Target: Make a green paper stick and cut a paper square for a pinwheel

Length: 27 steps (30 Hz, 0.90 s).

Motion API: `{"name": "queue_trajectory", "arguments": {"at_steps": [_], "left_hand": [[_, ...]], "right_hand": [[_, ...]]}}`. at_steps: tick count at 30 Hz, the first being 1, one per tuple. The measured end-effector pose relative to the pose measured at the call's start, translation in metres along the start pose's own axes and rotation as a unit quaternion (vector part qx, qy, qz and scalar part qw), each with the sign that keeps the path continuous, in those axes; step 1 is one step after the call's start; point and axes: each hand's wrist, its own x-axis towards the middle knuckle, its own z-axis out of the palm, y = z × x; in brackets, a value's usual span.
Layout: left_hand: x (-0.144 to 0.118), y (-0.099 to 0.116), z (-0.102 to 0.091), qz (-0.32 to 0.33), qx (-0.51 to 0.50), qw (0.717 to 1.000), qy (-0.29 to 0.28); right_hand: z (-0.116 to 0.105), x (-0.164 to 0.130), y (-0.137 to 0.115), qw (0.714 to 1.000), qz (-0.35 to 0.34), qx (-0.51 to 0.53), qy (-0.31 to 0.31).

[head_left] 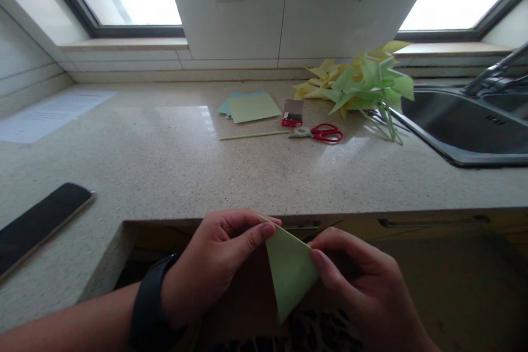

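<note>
A light green sheet of paper (291,269), folded into a triangle, is held in front of the counter edge with one corner pointing down. My left hand (223,258) pinches its upper left corner between thumb and fingers. At the upper right, along the folded edge, my right hand (358,275) pinches the paper between thumb and forefinger. A dark band sits around my left wrist. The back of the folded paper is hidden.
Across the speckled counter (173,165) lie red-handled scissors (325,133), a thin stick (256,135), a small red box (292,113), stacked paper squares (253,107) and several paper pinwheels (363,82). A sink (454,162) is right; a phone-like dark object (41,225) and printed sheet (53,115) are left.
</note>
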Motion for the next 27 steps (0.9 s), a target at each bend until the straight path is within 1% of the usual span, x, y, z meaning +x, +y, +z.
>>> {"name": "queue_trajectory", "arguments": {"at_steps": [4, 8, 12, 13, 16, 19, 23, 27], "left_hand": [[-0.001, 0.000, 0.001, -0.008, -0.020, 1.000, 0.022], [-0.005, -0.001, 0.003, -0.005, -0.057, 0.997, 0.049], [-0.009, -0.003, 0.004, 0.004, -0.089, 0.994, 0.059], [-0.009, -0.003, 0.004, 0.005, -0.092, 0.994, 0.061], [-0.010, -0.003, 0.003, 0.005, -0.099, 0.993, 0.065], [-0.010, -0.003, 0.003, 0.002, -0.106, 0.992, 0.064], [-0.009, -0.002, 0.003, -0.009, -0.121, 0.991, 0.063], [-0.009, 0.000, 0.004, -0.014, -0.129, 0.990, 0.061]], "right_hand": [[0.001, 0.000, 0.000, 1.000, 0.002, 0.022, 0.011], [0.005, -0.001, -0.003, 0.995, 0.027, 0.091, 0.039], [0.013, -0.003, -0.006, 0.985, 0.053, 0.160, 0.042], [0.014, -0.003, -0.006, 0.983, 0.054, 0.170, 0.051], [0.016, -0.003, -0.005, 0.981, 0.043, 0.172, 0.085], [0.017, -0.003, -0.004, 0.981, 0.017, 0.165, 0.100], [0.014, -0.004, -0.006, 0.981, -0.013, 0.169, 0.089], [0.010, -0.005, -0.007, 0.983, -0.013, 0.169, 0.070]]}}
